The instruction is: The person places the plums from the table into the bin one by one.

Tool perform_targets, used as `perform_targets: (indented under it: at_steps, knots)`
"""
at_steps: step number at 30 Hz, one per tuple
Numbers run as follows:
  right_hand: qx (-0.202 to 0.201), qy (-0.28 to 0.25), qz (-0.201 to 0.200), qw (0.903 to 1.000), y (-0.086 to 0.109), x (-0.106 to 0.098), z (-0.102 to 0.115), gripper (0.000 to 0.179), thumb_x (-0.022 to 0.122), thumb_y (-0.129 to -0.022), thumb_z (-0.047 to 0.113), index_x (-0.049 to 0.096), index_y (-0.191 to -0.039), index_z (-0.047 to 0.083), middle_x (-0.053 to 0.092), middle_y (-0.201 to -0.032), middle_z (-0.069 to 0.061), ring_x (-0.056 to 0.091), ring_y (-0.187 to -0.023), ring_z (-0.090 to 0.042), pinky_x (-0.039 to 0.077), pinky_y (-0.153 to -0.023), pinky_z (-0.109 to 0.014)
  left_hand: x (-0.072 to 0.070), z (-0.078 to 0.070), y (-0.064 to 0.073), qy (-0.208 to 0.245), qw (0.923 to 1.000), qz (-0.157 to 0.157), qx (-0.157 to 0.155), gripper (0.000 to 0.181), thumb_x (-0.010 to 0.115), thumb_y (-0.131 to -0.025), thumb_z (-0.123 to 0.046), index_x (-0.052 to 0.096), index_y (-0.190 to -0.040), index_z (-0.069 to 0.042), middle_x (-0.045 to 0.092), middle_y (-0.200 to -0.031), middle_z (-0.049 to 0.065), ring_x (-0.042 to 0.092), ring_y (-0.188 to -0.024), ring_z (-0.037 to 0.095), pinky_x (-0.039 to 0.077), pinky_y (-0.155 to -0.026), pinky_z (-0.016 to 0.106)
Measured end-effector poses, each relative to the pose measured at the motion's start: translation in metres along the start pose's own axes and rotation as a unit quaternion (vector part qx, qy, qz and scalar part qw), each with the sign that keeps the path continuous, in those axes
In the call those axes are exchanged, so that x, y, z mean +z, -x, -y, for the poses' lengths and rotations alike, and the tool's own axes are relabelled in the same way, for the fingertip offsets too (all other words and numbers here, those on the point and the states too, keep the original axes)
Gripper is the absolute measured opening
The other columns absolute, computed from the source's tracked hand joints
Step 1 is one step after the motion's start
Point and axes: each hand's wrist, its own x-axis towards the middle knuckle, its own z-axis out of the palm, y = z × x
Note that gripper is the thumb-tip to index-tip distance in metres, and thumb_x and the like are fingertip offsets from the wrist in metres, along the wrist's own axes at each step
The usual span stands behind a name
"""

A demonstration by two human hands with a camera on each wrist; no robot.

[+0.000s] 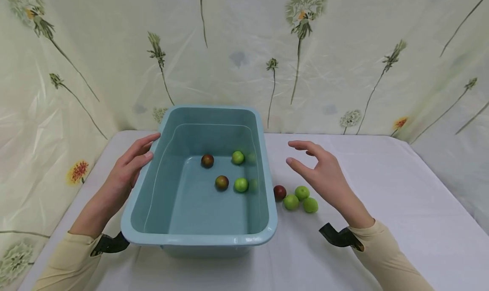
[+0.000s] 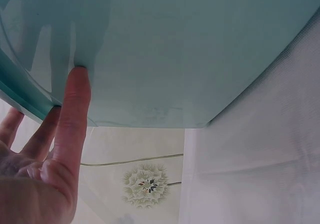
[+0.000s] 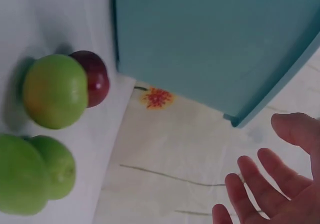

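A blue-green plastic basin (image 1: 198, 239) stands on the table, holding two brownish-red fruits (image 1: 222, 182) and two green fruits (image 1: 241, 185) that look like small apples or plums. At its left side is my left hand (image 1: 127, 163), fingers fairly straight at the rim; the left wrist view shows a straight digit touching the outer wall. My right hand (image 1: 324, 172) hovers right of the basin, thumb and fingers spread apart with nothing between them. Below it, beside the basin, lie a dark red fruit (image 1: 279, 192) and three green fruits (image 1: 291, 202).
A white cloth (image 1: 401, 189) covers the table, extending to the right of the basin. Behind the table and along its sides hangs a pale curtain (image 1: 229, 70) printed with dandelions. Dark straps (image 1: 340, 235) sit at both sleeve cuffs.
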Motion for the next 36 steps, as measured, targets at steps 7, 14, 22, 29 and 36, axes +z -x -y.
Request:
perform_targets:
  at_steps: [7,14,22,29,36]
  knots:
    - [0.036,0.004,0.011,0.9993,0.016,-0.002,-0.014,0.044,0.066,-0.095,0.036,0.059,-0.134,0.017,0.057,-0.133,-0.006,0.048,-0.120,-0.034,0.039,-0.093,-0.058,0.000,0.000,0.001,-0.005,1.0000,0.000,-0.001,0.047,0.039,-0.106,-0.031,0.035,-0.153,-0.027,0.032,-0.151,0.009,0.052,-0.118,0.020,0.052,-0.084,0.029]
    - [0.059,0.014,0.014,0.9980,0.031,-0.005,-0.027,0.045,0.065,-0.095,0.037,0.058,-0.134,0.017,0.057,-0.133,-0.009,0.048,-0.120,-0.037,0.039,-0.092,-0.059,0.001,0.000,0.001,-0.010,0.9999,-0.003,-0.006,0.047,0.039,-0.106,-0.033,0.035,-0.153,-0.028,0.031,-0.152,0.009,0.050,-0.120,0.021,0.051,-0.085,0.029]
    - [0.067,0.027,0.023,0.9971,0.046,-0.005,-0.039,0.043,0.066,-0.095,0.036,0.059,-0.133,0.015,0.058,-0.131,-0.011,0.051,-0.117,-0.039,0.042,-0.089,-0.059,0.001,0.000,0.003,-0.009,0.9999,-0.003,-0.009,0.047,0.039,-0.106,-0.033,0.034,-0.153,-0.028,0.031,-0.153,0.009,0.049,-0.121,0.022,0.051,-0.085,0.028]
    - [0.083,0.027,0.026,0.9959,0.053,-0.004,-0.045,0.043,0.066,-0.095,0.035,0.059,-0.132,0.015,0.059,-0.130,-0.013,0.051,-0.117,-0.041,0.041,-0.091,-0.059,0.002,-0.001,0.001,-0.010,0.9999,-0.004,-0.008,0.047,0.039,-0.106,-0.034,0.034,-0.153,-0.028,0.031,-0.153,0.009,0.047,-0.123,0.023,0.050,-0.086,0.029]
    - [0.115,0.029,0.040,0.9921,0.065,-0.002,-0.051,0.045,0.065,-0.095,0.038,0.058,-0.134,0.016,0.057,-0.132,-0.014,0.051,-0.118,-0.043,0.042,-0.091,-0.060,0.001,-0.001,0.001,-0.012,0.9999,-0.007,-0.007,0.047,0.039,-0.106,-0.034,0.035,-0.153,-0.028,0.033,-0.151,0.009,0.050,-0.120,0.022,0.052,-0.085,0.030]
